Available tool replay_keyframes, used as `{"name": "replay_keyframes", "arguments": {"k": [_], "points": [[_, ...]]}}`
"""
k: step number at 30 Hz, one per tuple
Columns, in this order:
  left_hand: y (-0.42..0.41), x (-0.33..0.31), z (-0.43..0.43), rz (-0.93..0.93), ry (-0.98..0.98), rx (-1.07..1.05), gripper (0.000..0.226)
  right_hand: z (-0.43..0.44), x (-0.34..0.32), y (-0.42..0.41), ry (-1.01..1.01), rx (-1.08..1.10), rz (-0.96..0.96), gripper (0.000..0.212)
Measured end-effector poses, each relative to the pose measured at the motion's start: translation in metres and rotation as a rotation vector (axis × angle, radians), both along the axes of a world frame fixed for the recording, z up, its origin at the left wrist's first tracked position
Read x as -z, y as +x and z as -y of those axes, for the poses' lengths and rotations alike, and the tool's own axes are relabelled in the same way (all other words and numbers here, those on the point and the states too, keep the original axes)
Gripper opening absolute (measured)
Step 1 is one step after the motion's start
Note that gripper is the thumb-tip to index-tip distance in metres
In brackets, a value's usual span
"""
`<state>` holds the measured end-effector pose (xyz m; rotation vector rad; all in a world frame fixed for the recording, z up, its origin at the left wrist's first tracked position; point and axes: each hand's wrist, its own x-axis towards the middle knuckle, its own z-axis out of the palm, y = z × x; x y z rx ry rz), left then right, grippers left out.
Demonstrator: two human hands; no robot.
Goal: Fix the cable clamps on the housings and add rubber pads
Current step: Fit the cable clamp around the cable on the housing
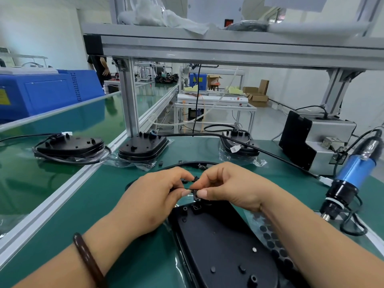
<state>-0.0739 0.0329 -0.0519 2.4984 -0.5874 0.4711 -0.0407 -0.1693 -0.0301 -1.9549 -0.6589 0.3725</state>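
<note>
A black plastic housing [224,242] lies flat on the green mat right in front of me, its far end under my hands. My left hand [153,196] and my right hand [230,186] meet above that end, both pinching a small black cable clamp [195,193] with a thin black cable between thumbs and fingertips. A sheet of round black rubber pads [274,244] lies just right of the housing. What sits under the fingers is hidden.
Three more black housings stand at the back: one on the conveyor [70,145], one by the frame post [143,147], one at the right [239,145] with a black cable. A blue electric screwdriver [349,177] lies at right beside a grey machine [315,140].
</note>
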Motion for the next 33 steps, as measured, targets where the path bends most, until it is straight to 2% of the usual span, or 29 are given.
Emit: {"name": "replay_keyframes", "arguments": {"k": [8,13,16,19,21,24,25,26,30,32,33], "points": [[0.003,0.001,-0.001,0.099,0.038,-0.019,0.017,0.0,0.007,0.003,0.04,0.108,0.033,0.011],[0.006,0.001,-0.002,-0.038,-0.041,0.073,0.014,-0.004,0.008,0.001,0.025,0.136,0.059,0.015],[0.004,0.003,0.0,-0.169,-0.099,0.172,0.023,-0.004,0.008,0.0,0.007,0.176,0.067,0.009],[0.001,0.005,0.001,-0.119,-0.075,0.156,0.021,-0.002,0.003,-0.002,-0.019,0.211,0.061,0.008],[0.0,0.006,0.0,-0.101,-0.126,0.135,0.019,0.009,-0.011,0.002,0.056,0.276,0.053,0.01],[-0.002,0.009,0.001,-0.106,-0.166,0.115,0.02,0.035,-0.048,0.01,0.28,0.379,0.037,0.007],[-0.002,0.009,0.001,-0.115,-0.173,0.11,0.02,0.044,-0.058,0.011,0.28,0.384,0.045,0.006],[-0.002,0.009,0.001,-0.124,-0.175,0.108,0.02,0.05,-0.065,0.013,0.221,0.371,0.054,0.005],[-0.002,0.008,0.0,-0.133,-0.157,0.105,0.02,0.063,-0.055,0.008,-0.237,0.237,0.013,0.004],[-0.002,0.008,0.001,-0.132,-0.158,0.106,0.02,0.064,-0.044,0.009,-0.2,0.31,0.03,0.007],[-0.002,0.008,0.001,-0.132,-0.16,0.107,0.021,0.063,-0.041,0.014,-0.067,0.401,0.067,0.01]]}}
